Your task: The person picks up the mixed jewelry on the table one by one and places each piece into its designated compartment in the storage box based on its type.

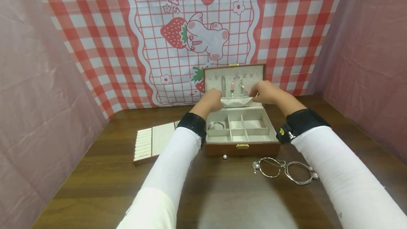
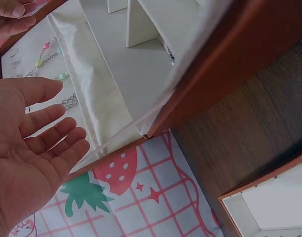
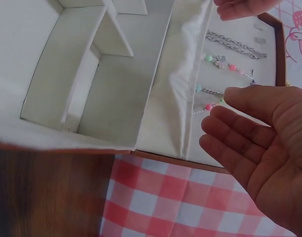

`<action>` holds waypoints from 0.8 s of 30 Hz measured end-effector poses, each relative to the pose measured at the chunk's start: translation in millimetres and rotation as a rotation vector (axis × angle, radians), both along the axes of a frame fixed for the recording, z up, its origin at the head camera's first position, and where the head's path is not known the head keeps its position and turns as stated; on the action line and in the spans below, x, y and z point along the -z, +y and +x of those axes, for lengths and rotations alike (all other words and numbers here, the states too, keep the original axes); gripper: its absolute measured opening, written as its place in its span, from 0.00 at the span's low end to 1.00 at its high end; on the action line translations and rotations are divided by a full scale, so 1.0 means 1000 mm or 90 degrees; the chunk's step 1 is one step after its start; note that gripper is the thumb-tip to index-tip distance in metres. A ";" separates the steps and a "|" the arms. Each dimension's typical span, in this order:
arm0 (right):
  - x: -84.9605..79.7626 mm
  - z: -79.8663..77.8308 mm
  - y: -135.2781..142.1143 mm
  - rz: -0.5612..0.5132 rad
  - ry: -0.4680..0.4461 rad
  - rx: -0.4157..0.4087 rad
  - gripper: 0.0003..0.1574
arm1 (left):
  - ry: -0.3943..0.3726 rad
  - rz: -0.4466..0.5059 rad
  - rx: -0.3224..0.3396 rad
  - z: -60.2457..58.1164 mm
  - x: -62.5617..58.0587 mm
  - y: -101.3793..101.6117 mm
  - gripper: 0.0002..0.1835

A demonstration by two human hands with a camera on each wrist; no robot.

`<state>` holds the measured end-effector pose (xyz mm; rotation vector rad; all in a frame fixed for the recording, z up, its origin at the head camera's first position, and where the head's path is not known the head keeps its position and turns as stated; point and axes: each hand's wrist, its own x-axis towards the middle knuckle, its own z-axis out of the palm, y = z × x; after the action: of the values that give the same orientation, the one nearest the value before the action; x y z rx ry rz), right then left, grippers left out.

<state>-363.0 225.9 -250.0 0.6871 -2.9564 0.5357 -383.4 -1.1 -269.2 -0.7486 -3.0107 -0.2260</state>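
Observation:
A brown jewelry box (image 1: pixel 222 149) stands with its lid up. Along the lid's lower part runs a satin pocket (image 1: pixel 236 102). My left hand (image 1: pixel 212 100) is at the pocket's left end; in the left wrist view its fingers (image 2: pixel 57 143) are spread and loosely bent. At the right end is my right hand (image 1: pixel 266 92), whose thumb and fingers stand apart beside the pocket edge in the right wrist view. Between the hands, a silver chain (image 3: pixel 235 45) and colorful beaded strands (image 3: pixel 232 67) hang inside the lid. One compartment contains a bangle (image 1: pixel 219 123).
Left of the box lies a removable tray (image 1: pixel 163 137) with ring rolls, partly behind my left sleeve. A pearl piece (image 1: pixel 225 157) lies before the box. Silver bangles (image 1: pixel 300 183) with pearls lie front right. A strawberry-print cloth (image 1: pixel 146 52) hangs behind.

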 end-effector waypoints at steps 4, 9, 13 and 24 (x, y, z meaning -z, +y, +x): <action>-0.002 0.006 0.002 0.005 0.004 -0.011 0.13 | 0.007 0.021 0.010 0.006 0.000 -0.006 0.20; -0.002 0.016 0.002 0.010 0.021 -0.045 0.14 | 0.013 0.032 0.029 0.017 0.006 -0.012 0.25; 0.002 0.030 0.002 -0.001 0.021 -0.060 0.15 | 0.019 0.047 0.057 0.029 0.010 -0.016 0.26; 0.024 0.078 0.001 -0.039 0.058 -0.137 0.14 | 0.016 0.144 0.149 0.074 0.024 -0.043 0.26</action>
<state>-284.7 226.5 -273.7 1.0014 -2.7864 0.5892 -309.4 -44.2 -292.9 -1.0656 -2.8040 -0.5468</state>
